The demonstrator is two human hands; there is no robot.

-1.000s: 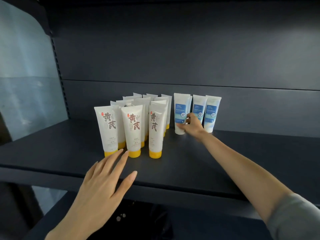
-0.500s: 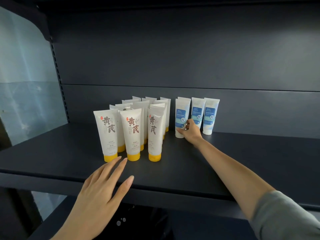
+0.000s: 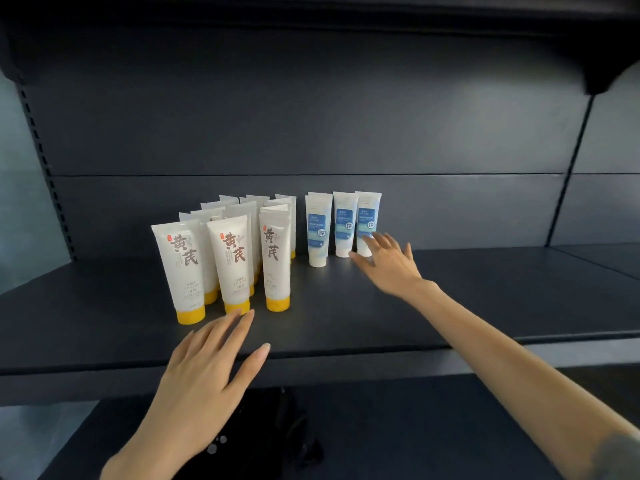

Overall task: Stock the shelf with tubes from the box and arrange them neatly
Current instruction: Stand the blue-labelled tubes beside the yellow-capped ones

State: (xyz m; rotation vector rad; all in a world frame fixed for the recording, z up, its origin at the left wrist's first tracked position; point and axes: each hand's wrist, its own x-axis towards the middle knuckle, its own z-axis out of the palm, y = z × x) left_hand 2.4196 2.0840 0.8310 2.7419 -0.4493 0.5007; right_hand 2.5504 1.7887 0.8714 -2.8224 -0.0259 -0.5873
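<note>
Tubes (image 3: 275, 261) stand in two groups on the dark shelf (image 3: 381, 306), every one upright on its cap with the flat crimped end up, so each long axis runs vertically. The yellow-capped tubes (image 3: 232, 265) form a tight block on the left, several rows deep. The three at the front turn their large brown characters toward the camera and lean slightly away from it. Just to the right, apart from that block, the blue-labelled tubes (image 3: 317, 230) stand in a short row near the back panel on white caps, labels facing forward, with the edge of one more showing behind the leftmost. The right hand (image 3: 388, 261) reaches in from the lower right on a long outstretched arm, a grey sleeve (image 3: 620, 455) at the frame corner. Its palm faces down and its fingers are spread and nearly straight. The fingertips (image 3: 367, 238) lie over the lower label of the rightmost blue-labelled tube and the thumb points toward its base. The grip is wide open and closed round nothing, and motion blur hides whether the tips actually touch the tube. The left hand (image 3: 207, 368) hovers palm down over the shelf's front edge, fingers straight and together and thumb splayed to the right. Its tips are just short of the middle front yellow cap, the grip open and empty.
</note>
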